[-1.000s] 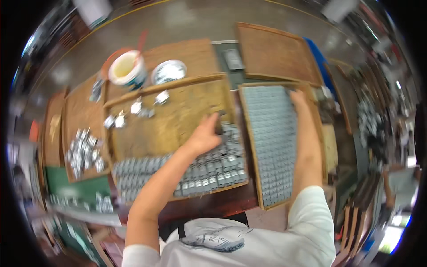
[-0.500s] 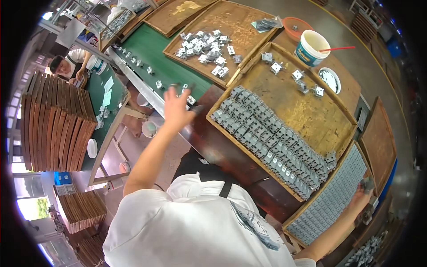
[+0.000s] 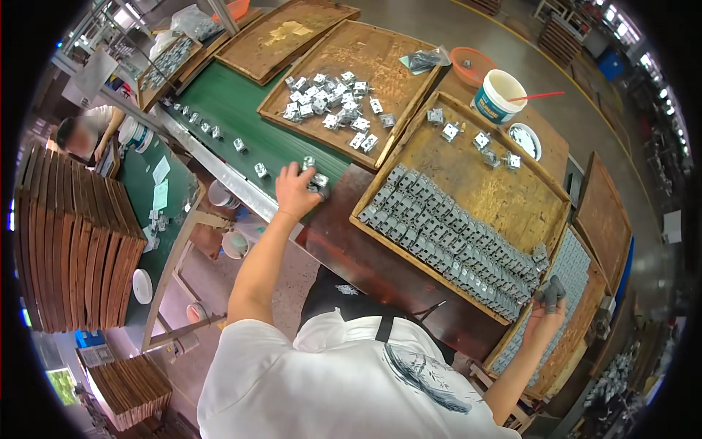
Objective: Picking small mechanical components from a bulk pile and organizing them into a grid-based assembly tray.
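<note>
My left hand (image 3: 296, 194) reaches over the green conveyor belt (image 3: 227, 164), its bent fingers and dark-covered thumb around a small boxy metal part (image 3: 319, 180). A second metal part (image 3: 308, 161) lies by the fingertips. My right hand (image 3: 547, 307) is raised at the right corner of a wooden tray (image 3: 428, 257). Its grey-covered fingers are drawn together, and anything between them is hidden. Inside that tray, rows of grey metal parts (image 3: 446, 227) stand packed along the near side, with several loose parts (image 3: 481, 140) at the far side.
Behind the belt, another wooden tray (image 3: 395, 62) holds a heap of silver parts (image 3: 325, 99). A white bucket (image 3: 497, 99) with a red stick stands at the back right. A filled tray (image 3: 563, 293) lies at the right. A co-worker (image 3: 88, 135) sits beyond stacked boards (image 3: 73, 241) at left.
My left hand has come down onto the parts at the belt's end, its fingers closing in. My right hand has moved left, from over the filled tray to the packed tray's corner.
</note>
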A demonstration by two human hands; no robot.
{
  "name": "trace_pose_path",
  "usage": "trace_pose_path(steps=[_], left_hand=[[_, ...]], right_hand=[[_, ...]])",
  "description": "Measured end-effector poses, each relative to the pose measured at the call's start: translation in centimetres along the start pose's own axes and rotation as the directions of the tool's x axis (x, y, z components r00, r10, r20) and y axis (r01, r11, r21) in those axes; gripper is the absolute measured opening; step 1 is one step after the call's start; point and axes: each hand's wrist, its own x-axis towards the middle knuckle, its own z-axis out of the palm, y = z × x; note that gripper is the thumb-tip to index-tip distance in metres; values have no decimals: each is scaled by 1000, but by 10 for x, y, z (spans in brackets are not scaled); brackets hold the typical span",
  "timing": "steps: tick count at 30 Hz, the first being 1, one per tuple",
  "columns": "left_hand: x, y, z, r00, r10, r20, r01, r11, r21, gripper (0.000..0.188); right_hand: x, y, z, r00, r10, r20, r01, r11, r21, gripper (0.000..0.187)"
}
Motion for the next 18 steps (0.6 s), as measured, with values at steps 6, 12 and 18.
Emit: trace_pose_path(steps=[6,12,18], left_hand=[[72,6,12,949,-223,-225,150,942,-302,37],[173,42,28,994,-104,-41,97,984,-147,46],[175,66,23,985,-161,-70,152,982,-117,45]], right_hand=[[-15,-5,23,1000,4,-15,-4,1000,16,34],[-19,-4,60,989,58,133,-71,993,98,36],[-44,-7,75,982,184,45,-190,959,208,33]])
